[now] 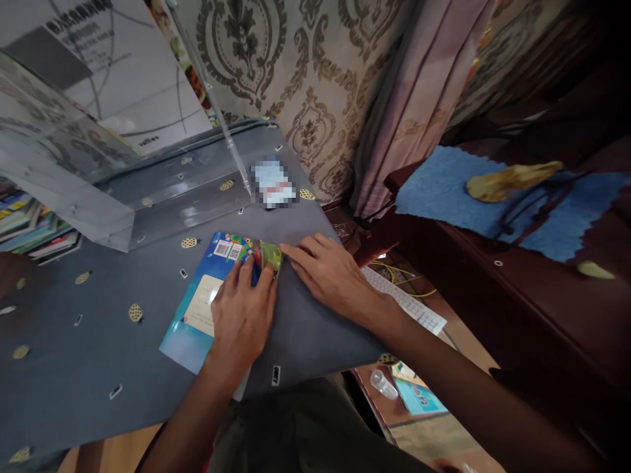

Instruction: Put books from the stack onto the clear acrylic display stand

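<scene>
On grey cloth, the left hand, fingers loosely spread, rests on the book; the right hand reaches its green corner, whether pinching I cannot tell. Likely smoothing that corner, which next calls for steady pressure.

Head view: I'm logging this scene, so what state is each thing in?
Blue booklet: barcode side up on the table.
Left hand: resting on the booklet.
Right hand: fingers extended, index fingertip at the green patch.
Blue cloth: spread out.
Pink curtain: hanging in folds.
Books: stacked.
Clear cup: apparently on its side.
</scene>
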A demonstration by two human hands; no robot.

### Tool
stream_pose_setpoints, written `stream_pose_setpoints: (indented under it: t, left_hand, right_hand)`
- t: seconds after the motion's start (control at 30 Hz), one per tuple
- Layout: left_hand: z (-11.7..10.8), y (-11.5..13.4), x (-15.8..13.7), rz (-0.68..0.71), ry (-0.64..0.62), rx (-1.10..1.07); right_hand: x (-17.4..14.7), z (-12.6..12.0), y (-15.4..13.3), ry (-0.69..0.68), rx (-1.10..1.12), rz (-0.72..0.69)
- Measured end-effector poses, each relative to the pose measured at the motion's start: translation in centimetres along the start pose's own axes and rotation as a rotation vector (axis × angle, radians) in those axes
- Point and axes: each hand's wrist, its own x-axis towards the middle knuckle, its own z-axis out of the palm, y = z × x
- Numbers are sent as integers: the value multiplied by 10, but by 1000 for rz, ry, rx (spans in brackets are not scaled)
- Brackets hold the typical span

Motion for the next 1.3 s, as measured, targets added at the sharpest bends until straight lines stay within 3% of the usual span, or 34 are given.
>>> stream_pose_setpoints:
  t: [0.5, 0.7, 0.9, 1.3]
  left_hand:
    - [3, -2, 0, 40, 29, 11]
    - [9, -6, 0, 149, 82, -34]
    - [15, -7, -3, 215, -1, 0]
    - [15, -5, -1, 216, -22, 9]
  right_hand:
    - [3, -2, -2, -71, -76, 5]
    - [4, -3, 0, -72, -19, 4]
    - [3, -1, 1, -54, 15, 8]
    - [1, 0, 0, -39, 1, 26]
